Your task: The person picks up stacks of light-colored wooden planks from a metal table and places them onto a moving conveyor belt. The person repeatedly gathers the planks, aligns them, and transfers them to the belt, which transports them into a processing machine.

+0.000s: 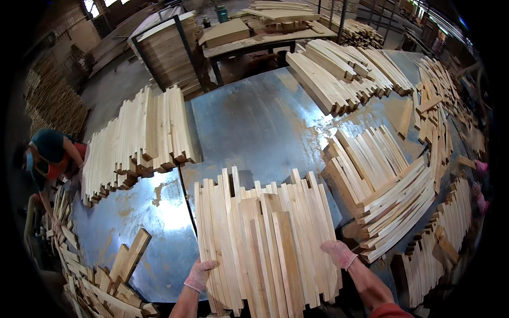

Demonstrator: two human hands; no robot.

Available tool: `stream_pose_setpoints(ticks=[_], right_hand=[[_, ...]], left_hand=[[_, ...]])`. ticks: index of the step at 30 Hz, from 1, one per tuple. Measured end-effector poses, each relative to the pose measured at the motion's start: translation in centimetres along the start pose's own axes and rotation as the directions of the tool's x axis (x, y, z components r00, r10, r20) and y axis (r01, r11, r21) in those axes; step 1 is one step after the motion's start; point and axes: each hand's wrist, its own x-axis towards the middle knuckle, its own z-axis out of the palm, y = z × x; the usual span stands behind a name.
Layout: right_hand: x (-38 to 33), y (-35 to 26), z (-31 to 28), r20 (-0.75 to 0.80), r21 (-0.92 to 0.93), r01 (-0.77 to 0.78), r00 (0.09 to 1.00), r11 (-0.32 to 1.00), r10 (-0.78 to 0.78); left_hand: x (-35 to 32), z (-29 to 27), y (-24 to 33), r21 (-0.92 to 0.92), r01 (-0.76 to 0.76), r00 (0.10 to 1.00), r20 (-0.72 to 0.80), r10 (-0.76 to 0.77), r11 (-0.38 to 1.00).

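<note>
A wide row of pale wooden strips (pixel 265 238) lies side by side in front of me, at the near edge of the metal table (pixel 244 116). Their ends are uneven, and a few strips rest on top of the others. My left hand (pixel 200 274), in a pinkish knit glove, is pressed against the row's left side with its fingers over the edge strips. Against the right side, my right hand (pixel 340 254) in a similar glove grips the outer strips. Both hands clasp the row between them; the thumbs and undersides are partly hidden.
Further strip stacks lie at left (pixel 140 138), far right (pixel 344 74) and right (pixel 366 164). Loose offcuts (pixel 114 281) pile up at lower left. A co-worker (pixel 53 153) bends at the far left; another person's pink gloves (pixel 481 185) show at the right rim. Behind stands a wooden bench (pixel 265 42).
</note>
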Motion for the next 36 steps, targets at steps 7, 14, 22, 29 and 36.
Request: stream_pose_setpoints(ticks=[7,14,22,29,36], right_hand=[[-3.3,1.3,-1.7,0.066,0.031,0.048,0.997,0.998,-0.05],[-8.7,-3.1,1.9,0.422,-0.115,0.087,0.906,0.99,-0.031],[-17.7,-4.2,11.8,0.571,-0.361,0.133,0.814,0.923,0.106],[-21.0,5.5,22.8,0.798,-0.463,0.293,0.548,0.836,0.25],[-38.6,22.8,27.0,0.7,-0.715,0.256,0.256,0.651,0.667]], left_hand=[[-7.3,0.1,-3.1,-0.042,-0.082,0.996,-0.047,0.08,0.996],[-21.6,1.1,-6.1,-0.098,-0.309,0.943,-0.164,0.29,0.946],[-41.5,0.7,-14.2,-0.276,-0.553,0.829,-0.272,0.488,0.786],[-58.0,0.1,-29.1,-0.174,-0.787,0.538,-0.663,0.52,0.592],[-72.1,-0.9,-51.8,-0.146,-0.864,0.328,-0.889,0.32,0.482]])
